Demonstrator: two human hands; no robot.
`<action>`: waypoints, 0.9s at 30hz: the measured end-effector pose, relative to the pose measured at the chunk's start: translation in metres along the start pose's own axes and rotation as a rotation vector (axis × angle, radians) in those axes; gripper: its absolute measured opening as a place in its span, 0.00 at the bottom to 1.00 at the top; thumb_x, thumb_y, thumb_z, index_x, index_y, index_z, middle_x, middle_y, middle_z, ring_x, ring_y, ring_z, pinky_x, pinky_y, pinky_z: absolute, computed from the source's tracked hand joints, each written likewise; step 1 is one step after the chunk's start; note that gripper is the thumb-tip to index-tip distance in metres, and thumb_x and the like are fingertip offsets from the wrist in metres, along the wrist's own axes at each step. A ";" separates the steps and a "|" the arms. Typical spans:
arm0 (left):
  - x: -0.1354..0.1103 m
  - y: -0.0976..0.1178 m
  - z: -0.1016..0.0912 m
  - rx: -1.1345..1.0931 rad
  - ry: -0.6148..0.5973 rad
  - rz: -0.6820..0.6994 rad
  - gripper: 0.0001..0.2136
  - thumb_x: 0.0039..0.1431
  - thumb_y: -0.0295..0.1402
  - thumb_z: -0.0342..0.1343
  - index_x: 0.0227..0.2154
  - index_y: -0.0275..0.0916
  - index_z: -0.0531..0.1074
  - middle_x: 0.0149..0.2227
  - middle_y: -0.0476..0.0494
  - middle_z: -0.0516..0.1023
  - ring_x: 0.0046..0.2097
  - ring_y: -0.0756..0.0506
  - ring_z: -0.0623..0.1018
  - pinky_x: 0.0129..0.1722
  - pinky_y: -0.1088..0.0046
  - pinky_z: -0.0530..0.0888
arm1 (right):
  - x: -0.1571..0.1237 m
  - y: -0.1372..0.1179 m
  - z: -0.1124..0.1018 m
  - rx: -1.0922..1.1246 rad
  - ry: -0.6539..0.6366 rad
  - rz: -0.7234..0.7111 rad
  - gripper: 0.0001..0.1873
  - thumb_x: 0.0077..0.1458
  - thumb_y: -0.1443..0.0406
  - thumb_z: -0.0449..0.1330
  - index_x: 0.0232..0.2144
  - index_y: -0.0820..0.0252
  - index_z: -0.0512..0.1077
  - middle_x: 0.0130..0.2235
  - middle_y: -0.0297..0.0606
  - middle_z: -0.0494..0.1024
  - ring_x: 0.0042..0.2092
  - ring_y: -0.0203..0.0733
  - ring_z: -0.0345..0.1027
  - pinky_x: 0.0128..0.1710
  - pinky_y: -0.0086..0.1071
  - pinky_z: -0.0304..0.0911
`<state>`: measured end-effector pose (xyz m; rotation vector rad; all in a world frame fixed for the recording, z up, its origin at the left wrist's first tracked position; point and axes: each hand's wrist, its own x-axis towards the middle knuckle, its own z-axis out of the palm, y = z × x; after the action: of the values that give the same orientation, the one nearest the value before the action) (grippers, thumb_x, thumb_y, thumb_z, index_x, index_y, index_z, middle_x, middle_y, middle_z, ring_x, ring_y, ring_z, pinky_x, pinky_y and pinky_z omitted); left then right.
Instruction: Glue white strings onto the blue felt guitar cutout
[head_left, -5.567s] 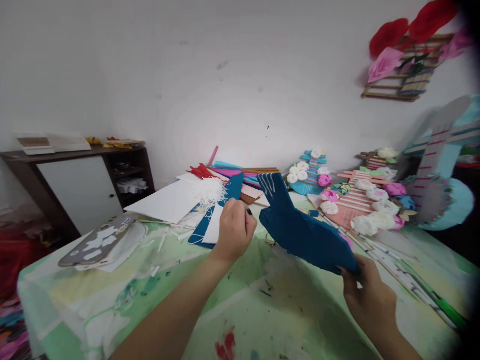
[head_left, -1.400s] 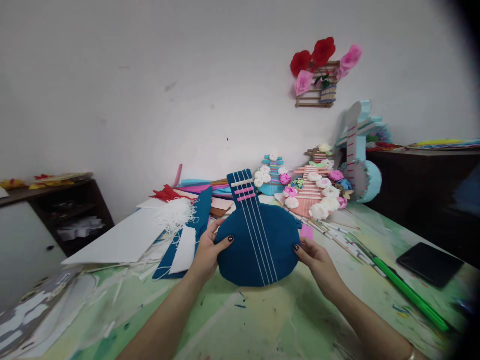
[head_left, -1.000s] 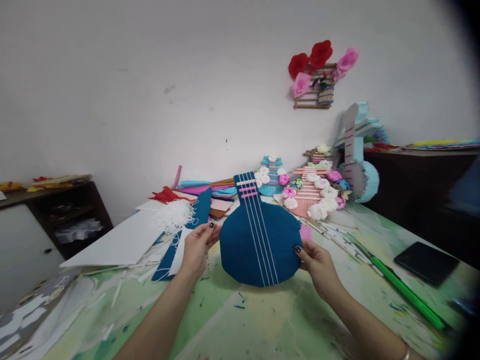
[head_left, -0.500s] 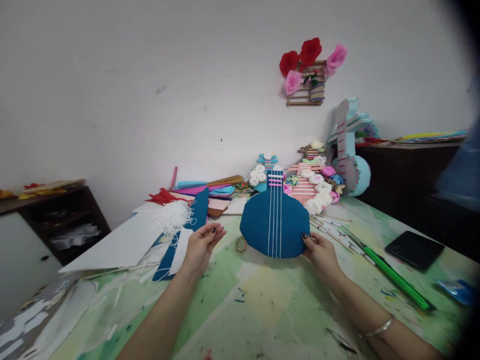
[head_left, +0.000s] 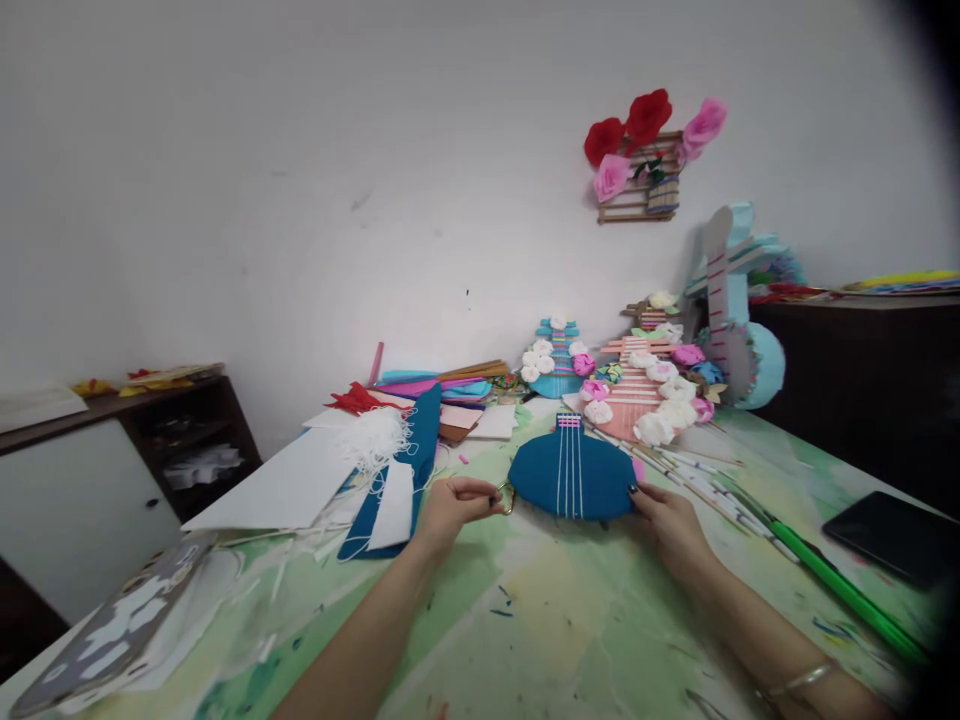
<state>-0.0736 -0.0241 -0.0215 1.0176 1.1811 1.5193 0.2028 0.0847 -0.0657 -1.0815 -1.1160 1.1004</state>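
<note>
A dark blue craft lute [head_left: 544, 470], with white string lines down its front and pink and white bars on its neck, leans back low over the table. My right hand [head_left: 664, 515] pinches its right edge, thumb in front and the other fingers partly hidden. To its left, my left hand [head_left: 461, 505] has thumb and fingertips closed on a small gold-coloured metal loop [head_left: 509, 498] beside the lute's edge. What the loop belongs to is hidden. Left of that hand lie a blue strip [head_left: 424, 425], a white piece [head_left: 393, 508] and tangled white string [head_left: 373, 438].
Flower-trimmed craft lutes, one pink [head_left: 626, 395] and one light blue [head_left: 559, 365], stand at the back. Thin rolled sticks [head_left: 701, 485], a green cutter [head_left: 840, 590] and a black tablet-like object [head_left: 889, 535] lie right. A white board [head_left: 262, 490] lies left.
The lute has been lowered and tilted back in my right hand. My left hand has moved right to the gold-coloured loop. The view has shifted slightly left.
</note>
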 end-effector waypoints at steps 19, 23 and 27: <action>-0.041 -0.038 0.058 0.473 -0.183 0.029 0.03 0.38 0.27 0.61 0.17 0.33 0.73 0.17 0.48 0.72 0.22 0.51 0.69 0.23 0.77 0.63 | -0.094 -0.035 0.034 -0.801 -0.797 -0.492 0.11 0.56 0.68 0.52 0.25 0.62 0.72 0.26 0.38 0.78 0.27 0.38 0.69 0.27 0.27 0.56; -0.039 -0.041 0.060 0.626 -0.162 0.058 0.03 0.39 0.23 0.58 0.17 0.34 0.74 0.18 0.49 0.72 0.24 0.51 0.69 0.26 0.76 0.62 | -0.088 -0.022 0.033 -0.855 -0.819 -0.463 0.09 0.52 0.72 0.53 0.26 0.61 0.72 0.27 0.38 0.80 0.29 0.39 0.72 0.27 0.26 0.56; -0.033 -0.053 0.058 0.812 -0.176 0.040 0.04 0.39 0.22 0.61 0.17 0.36 0.74 0.20 0.47 0.73 0.26 0.48 0.71 0.29 0.72 0.65 | -0.082 0.000 0.031 -1.044 -0.833 -0.473 0.10 0.50 0.74 0.54 0.27 0.58 0.72 0.27 0.38 0.80 0.28 0.42 0.74 0.25 0.28 0.58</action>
<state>-0.0008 -0.0380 -0.0641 1.6643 1.6967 0.9322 0.1636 0.0068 -0.0719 -0.9991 -2.6334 0.5192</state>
